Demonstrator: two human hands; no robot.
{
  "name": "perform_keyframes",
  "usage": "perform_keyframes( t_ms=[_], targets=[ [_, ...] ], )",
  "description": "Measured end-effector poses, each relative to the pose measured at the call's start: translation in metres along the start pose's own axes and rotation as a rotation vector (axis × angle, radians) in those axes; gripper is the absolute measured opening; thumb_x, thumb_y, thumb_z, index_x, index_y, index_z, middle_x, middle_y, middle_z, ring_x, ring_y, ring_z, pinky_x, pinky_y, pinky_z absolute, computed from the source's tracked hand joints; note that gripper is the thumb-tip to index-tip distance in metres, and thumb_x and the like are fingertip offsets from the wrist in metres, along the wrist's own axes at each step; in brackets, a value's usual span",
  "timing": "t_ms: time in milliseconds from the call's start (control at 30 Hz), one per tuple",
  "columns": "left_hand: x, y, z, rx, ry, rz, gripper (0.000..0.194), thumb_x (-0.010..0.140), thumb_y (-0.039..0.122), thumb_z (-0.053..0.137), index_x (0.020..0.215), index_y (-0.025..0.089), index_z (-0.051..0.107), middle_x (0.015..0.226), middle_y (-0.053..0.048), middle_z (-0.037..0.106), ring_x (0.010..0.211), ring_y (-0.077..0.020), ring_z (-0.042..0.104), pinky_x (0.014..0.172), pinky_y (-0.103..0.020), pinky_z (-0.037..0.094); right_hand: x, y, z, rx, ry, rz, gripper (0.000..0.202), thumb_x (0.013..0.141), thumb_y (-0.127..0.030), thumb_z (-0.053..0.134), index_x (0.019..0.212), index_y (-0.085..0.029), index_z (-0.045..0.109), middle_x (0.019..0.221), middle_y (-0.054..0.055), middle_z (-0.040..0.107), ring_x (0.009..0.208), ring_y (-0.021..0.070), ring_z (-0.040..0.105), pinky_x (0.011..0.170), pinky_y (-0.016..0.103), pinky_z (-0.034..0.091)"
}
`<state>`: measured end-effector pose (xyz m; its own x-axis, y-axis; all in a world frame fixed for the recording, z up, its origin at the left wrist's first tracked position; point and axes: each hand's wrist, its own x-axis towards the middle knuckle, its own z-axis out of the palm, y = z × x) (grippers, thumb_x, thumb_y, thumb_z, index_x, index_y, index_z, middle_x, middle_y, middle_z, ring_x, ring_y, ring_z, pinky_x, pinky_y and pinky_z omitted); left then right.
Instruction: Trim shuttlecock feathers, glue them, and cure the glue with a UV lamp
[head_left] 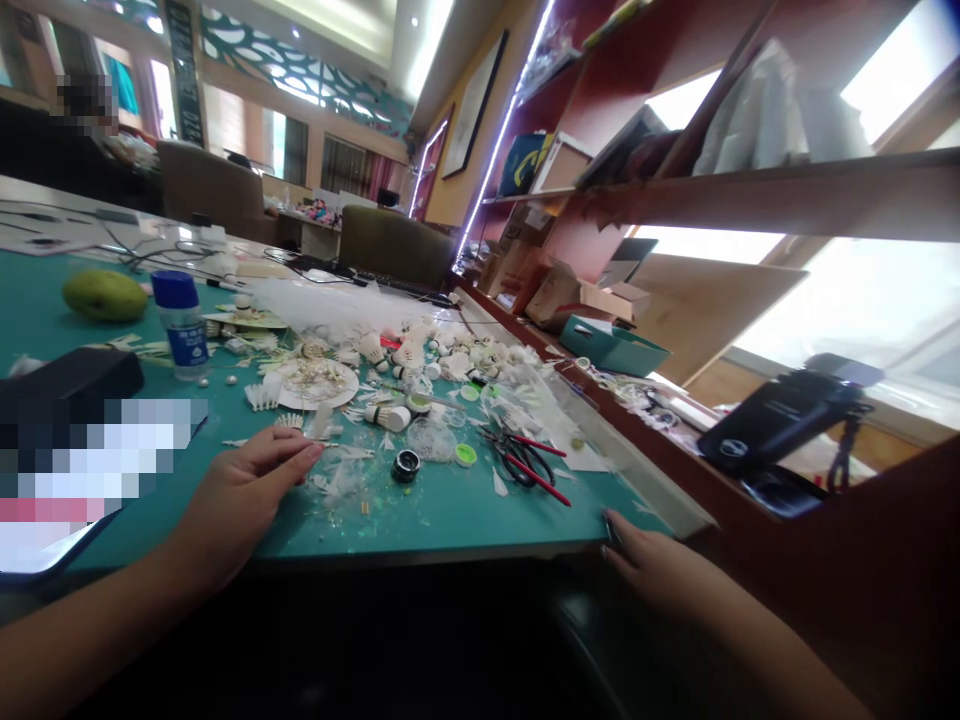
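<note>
My left hand (pixel 244 485) is pinched closed on a small white feather (pixel 322 420) with a thin shaft, over the green table mat (pixel 442 520). At the table's front right edge, my right hand (pixel 649 550) is closed round a slim dark object (pixel 612 532) whose kind I cannot make out. Between the hands lie a small black round jar (pixel 406 465), a shuttlecock (pixel 390 415) on its side, a green lid (pixel 465 455) and red-handled pliers (pixel 536 470). Beyond my left hand stands a white paper plate (pixel 341 388) bearing small beads and bits.
Many shuttlecocks and feathers (pixel 450 350) are heaped farther back. At left are a blue-capped glue bottle (pixel 184 335), a green mango (pixel 105 296), a black case (pixel 75 385) and a lit phone (pixel 112 480). A black device (pixel 780 420) sits on the right shelf. Another person sits far left.
</note>
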<state>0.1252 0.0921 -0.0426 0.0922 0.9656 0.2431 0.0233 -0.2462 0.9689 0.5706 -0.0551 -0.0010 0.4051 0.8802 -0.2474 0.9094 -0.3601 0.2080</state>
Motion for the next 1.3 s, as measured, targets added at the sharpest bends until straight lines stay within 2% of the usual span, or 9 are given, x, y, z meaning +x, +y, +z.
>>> perform_keyframes(
  t_ms=[100,200,333,533,667,800,900,1033,1300],
  targets=[
    [0.000,0.000,0.001,0.000,0.005,-0.005,0.018,0.079,0.048,0.076,0.082,0.030,0.078,0.096,0.003,0.060,0.079,-0.0149,0.053,0.071,-0.026,0.040,-0.008,0.003,0.003,0.006,0.016,0.020,0.054,0.096,-0.031,0.040,0.142,-0.004,0.046,0.122,0.025,0.068,0.110,0.0345,0.068,0.089,0.043,0.052],
    [-0.001,0.001,0.001,0.006,0.003,-0.007,0.018,0.079,0.047,0.076,0.081,0.030,0.078,0.096,0.003,0.061,0.078,-0.0146,0.052,0.071,-0.025,0.040,-0.014,0.001,-0.003,0.008,0.051,-0.002,0.040,0.097,-0.033,0.037,0.115,-0.009,0.064,0.112,0.022,0.070,0.103,0.0332,0.069,0.087,0.042,0.052],
    [0.000,0.003,0.001,0.007,-0.008,-0.004,0.018,0.080,0.046,0.075,0.077,0.028,0.077,0.093,0.003,0.061,0.080,-0.0154,0.053,0.071,-0.025,0.040,-0.020,-0.019,-0.016,0.053,0.192,-0.119,0.036,0.097,-0.038,0.038,0.109,-0.014,0.062,0.108,0.017,0.069,0.098,0.0301,0.068,0.087,0.043,0.052],
    [0.002,0.000,0.001,-0.023,-0.039,0.008,0.018,0.082,0.042,0.075,0.077,0.026,0.078,0.091,0.000,0.061,0.078,-0.0159,0.055,0.073,-0.027,0.042,-0.020,-0.092,-0.037,0.180,0.474,-0.510,0.032,0.097,-0.037,0.047,0.118,-0.016,0.057,0.114,0.016,0.066,0.103,0.0292,0.067,0.089,0.045,0.054],
    [0.001,0.005,0.001,-0.070,-0.086,0.025,0.018,0.080,0.042,0.075,0.075,0.025,0.079,0.092,-0.002,0.062,0.082,-0.0186,0.058,0.070,-0.028,0.048,-0.014,-0.156,-0.056,0.235,0.521,-0.748,0.031,0.097,-0.032,0.051,0.124,-0.017,0.054,0.110,0.014,0.067,0.099,0.0259,0.067,0.084,0.040,0.055],
    [0.001,0.009,0.001,-0.090,-0.102,0.046,0.018,0.080,0.038,0.074,0.069,0.025,0.078,0.088,-0.003,0.062,0.084,-0.0196,0.059,0.071,-0.027,0.049,-0.007,-0.212,-0.075,0.161,0.528,-0.871,0.029,0.095,-0.029,0.056,0.120,-0.016,0.057,0.103,0.011,0.067,0.091,0.0252,0.067,0.075,0.036,0.054],
    [0.002,0.009,0.001,-0.092,-0.090,0.058,0.017,0.081,0.038,0.073,0.072,0.024,0.079,0.090,-0.003,0.062,0.084,-0.0195,0.060,0.070,-0.027,0.050,-0.003,-0.238,-0.083,0.056,0.645,-0.929,0.025,0.096,-0.028,0.053,0.116,-0.016,0.060,0.097,0.009,0.067,0.087,0.0257,0.065,0.068,0.035,0.050],
    [0.003,0.006,0.000,-0.063,-0.040,0.061,0.019,0.084,0.038,0.071,0.074,0.024,0.078,0.092,-0.002,0.063,0.083,-0.0179,0.059,0.071,-0.027,0.049,-0.003,-0.248,-0.081,0.011,0.772,-0.951,0.021,0.095,-0.025,0.053,0.111,-0.014,0.061,0.090,0.009,0.065,0.081,0.0245,0.062,0.064,0.033,0.045],
    [0.005,0.008,0.001,0.010,-0.007,0.020,0.019,0.084,0.038,0.071,0.074,0.023,0.077,0.088,-0.003,0.067,0.088,-0.0206,0.060,0.082,-0.030,0.048,0.000,-0.248,-0.070,0.013,0.768,-1.014,0.020,0.093,-0.023,0.056,0.109,-0.014,0.062,0.088,0.008,0.065,0.077,0.0235,0.059,0.062,0.033,0.042]
  ],
)
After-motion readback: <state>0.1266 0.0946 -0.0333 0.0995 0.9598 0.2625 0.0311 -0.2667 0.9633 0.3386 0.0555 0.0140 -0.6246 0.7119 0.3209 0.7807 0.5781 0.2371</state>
